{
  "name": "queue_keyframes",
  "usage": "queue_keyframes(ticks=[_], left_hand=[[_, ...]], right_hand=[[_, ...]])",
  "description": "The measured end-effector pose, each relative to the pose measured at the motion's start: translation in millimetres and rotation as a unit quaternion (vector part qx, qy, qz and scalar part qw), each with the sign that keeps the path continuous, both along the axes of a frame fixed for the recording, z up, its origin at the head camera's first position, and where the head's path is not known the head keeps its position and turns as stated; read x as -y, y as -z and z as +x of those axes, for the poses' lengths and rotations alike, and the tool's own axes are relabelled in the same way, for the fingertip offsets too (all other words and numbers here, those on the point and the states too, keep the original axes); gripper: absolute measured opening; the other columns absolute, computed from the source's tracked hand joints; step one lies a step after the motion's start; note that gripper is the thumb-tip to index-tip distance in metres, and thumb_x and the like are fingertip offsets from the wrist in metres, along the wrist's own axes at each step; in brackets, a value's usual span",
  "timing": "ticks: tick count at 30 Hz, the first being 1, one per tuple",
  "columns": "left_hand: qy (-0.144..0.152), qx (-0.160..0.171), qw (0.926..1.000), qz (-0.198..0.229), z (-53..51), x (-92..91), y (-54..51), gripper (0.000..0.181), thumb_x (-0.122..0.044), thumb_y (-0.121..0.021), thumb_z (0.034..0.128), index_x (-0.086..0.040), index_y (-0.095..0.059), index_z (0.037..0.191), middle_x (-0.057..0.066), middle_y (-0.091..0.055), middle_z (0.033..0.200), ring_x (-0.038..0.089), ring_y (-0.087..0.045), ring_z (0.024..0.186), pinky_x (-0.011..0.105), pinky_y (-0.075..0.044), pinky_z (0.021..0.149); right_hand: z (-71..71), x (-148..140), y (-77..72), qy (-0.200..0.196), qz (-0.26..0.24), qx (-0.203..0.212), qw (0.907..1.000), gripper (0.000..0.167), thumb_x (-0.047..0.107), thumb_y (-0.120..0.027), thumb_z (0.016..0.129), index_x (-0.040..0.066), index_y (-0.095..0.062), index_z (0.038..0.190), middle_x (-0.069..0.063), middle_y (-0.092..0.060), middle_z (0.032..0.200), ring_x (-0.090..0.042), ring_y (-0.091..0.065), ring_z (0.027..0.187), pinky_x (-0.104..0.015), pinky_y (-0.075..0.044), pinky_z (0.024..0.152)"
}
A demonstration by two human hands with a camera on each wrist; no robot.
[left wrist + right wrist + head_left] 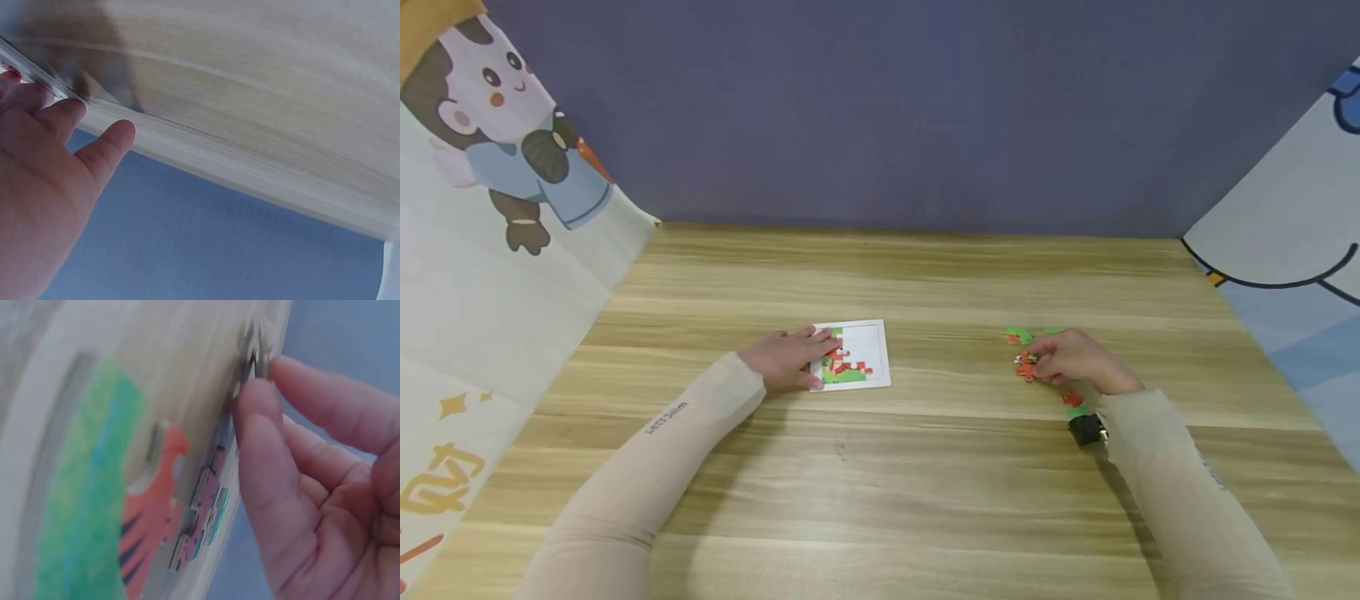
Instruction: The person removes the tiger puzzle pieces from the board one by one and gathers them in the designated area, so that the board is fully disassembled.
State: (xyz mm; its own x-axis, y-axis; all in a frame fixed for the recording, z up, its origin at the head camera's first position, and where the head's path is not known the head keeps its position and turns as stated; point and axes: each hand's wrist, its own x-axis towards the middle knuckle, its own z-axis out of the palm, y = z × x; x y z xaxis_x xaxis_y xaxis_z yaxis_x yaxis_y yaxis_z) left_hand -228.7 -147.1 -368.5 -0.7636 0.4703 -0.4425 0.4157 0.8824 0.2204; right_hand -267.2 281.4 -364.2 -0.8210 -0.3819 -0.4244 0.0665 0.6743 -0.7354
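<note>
Pinching an orange puzzle piece (1025,367) between the thumb and fingers of my right hand (1078,360), I have it at the right part of the desk (925,483) — whether it touches the wood I cannot tell. Near it lie loose bits: a green-and-orange piece (1018,335) just beyond, a green piece (1051,330) partly hidden behind my knuckles, and a red-and-green bit (1073,400) by my wrist — 1 piece or 2, I cannot tell. A small black device (1084,430) sits at that cuff. My left hand (786,358) rests with fingers stretched and spread across the left edge of a white puzzle tray (886,358), well apart from the loose bits. Inside it, joined pieces (848,375) in orange and green run along the left side and bottom. A blue-grey panel (910,117) stands behind the desk.
</note>
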Motion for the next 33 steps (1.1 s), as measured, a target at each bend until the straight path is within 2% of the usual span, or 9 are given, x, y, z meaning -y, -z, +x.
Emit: queue_keyframes(ticks=[8, 14, 22, 26, 33], left_hand=[[0.004, -0.002, 1.0, 0.001, 1.4, 1.2, 4.0, 0.081, -0.041, -0.062, 0.09, -0.013, -0.021, 0.154, 0.01, -0.015, 0.159, 0.031, -0.01, 0.145, 0.058, -0.019, 0.11], [0.002, -0.002, 1.0, 0.008, -0.3, 0.9, 3.3, 0.081, -0.041, -0.062, 0.0896, -0.013, -0.021, 0.154, 0.01, -0.015, 0.159, 0.03, -0.01, 0.145, 0.059, -0.018, 0.11], [0.001, 0.005, 1.0, 0.007, -0.2, 1.2, 3.1, 0.081, -0.041, -0.062, 0.0897, -0.013, -0.02, 0.154, 0.01, -0.014, 0.159, 0.03, -0.009, 0.145, 0.058, -0.016, 0.111], [-0.003, 0.006, 0.9999, 0.012, 1.0, 1.7, 1.9, 0.082, -0.039, -0.062, 0.0894, -0.012, -0.02, 0.154, 0.011, -0.014, 0.158, 0.031, -0.009, 0.145, 0.059, -0.016, 0.111], [0.006, 0.003, 1.0, 0.004, 0.2, 0.6, 0.8, 0.08, -0.039, -0.062, 0.0902, -0.012, -0.021, 0.154, 0.011, -0.015, 0.159, 0.032, -0.011, 0.145, 0.059, -0.016, 0.111]], right_hand=[[-0.2, 4.2, -1.1, 0.005, 0.009, -0.001, 1.0, 0.05, -0.01, -0.057, 0.073, -0.019, -0.053, 0.122, 0.002, -0.049, 0.061, -0.01, -0.044, 0.055, -0.023, -0.04, 0.052], [-3.4, 5.1, -2.0, 0.003, 0.028, -0.01, 0.9996, 0.047, -0.005, -0.063, 0.076, -0.018, -0.054, 0.121, 0.004, -0.054, 0.063, -0.01, -0.047, 0.056, -0.024, -0.042, 0.052], [-3.5, 0.8, -8.3, 0.012, 0.033, -0.021, 0.9992, 0.051, -0.009, -0.058, 0.071, -0.018, -0.054, 0.122, 0.0, -0.055, 0.065, -0.01, -0.044, 0.052, -0.024, -0.038, 0.048], [-4.3, -1.6, -13.2, 0.032, 0.036, -0.032, 0.9983, 0.047, -0.004, -0.056, 0.081, -0.015, -0.052, 0.126, -0.002, -0.059, 0.063, -0.012, -0.048, 0.052, -0.027, -0.043, 0.051], [-2.3, -2.4, -19.1, 0.052, 0.032, -0.06, 0.9963, 0.041, 0.007, -0.054, 0.093, -0.013, -0.052, 0.129, -0.01, -0.069, 0.085, -0.015, -0.063, 0.07, -0.03, -0.053, 0.064]])
